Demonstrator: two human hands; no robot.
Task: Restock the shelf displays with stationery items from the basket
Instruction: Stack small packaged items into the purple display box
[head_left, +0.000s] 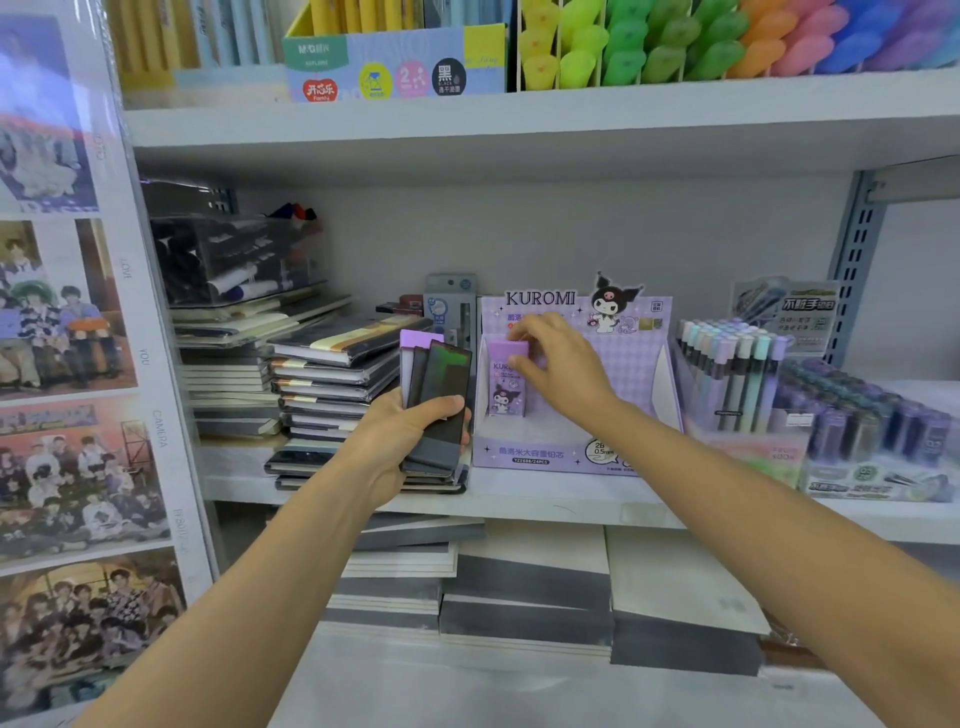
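Observation:
A purple Kuromi display box (576, 452) stands on the middle shelf (571, 499). Inside it, at its left, one small purple lead case (505, 387) stands upright. My right hand (558, 366) pinches the top of that case with fingertips and thumb. My left hand (415, 431) sits just left of the box and grips a fanned bunch of flat cases (436, 384), dark-faced with purple tops. The basket is out of view.
Stacked dark notebooks (332, 384) fill the shelf on the left, under a clear case of items (234, 260). Pastel pens (732, 374) and a tray of purple tubes (872, 426) stand on the right. Highlighters (675, 41) line the upper shelf. Notebook stacks (519, 597) lie below.

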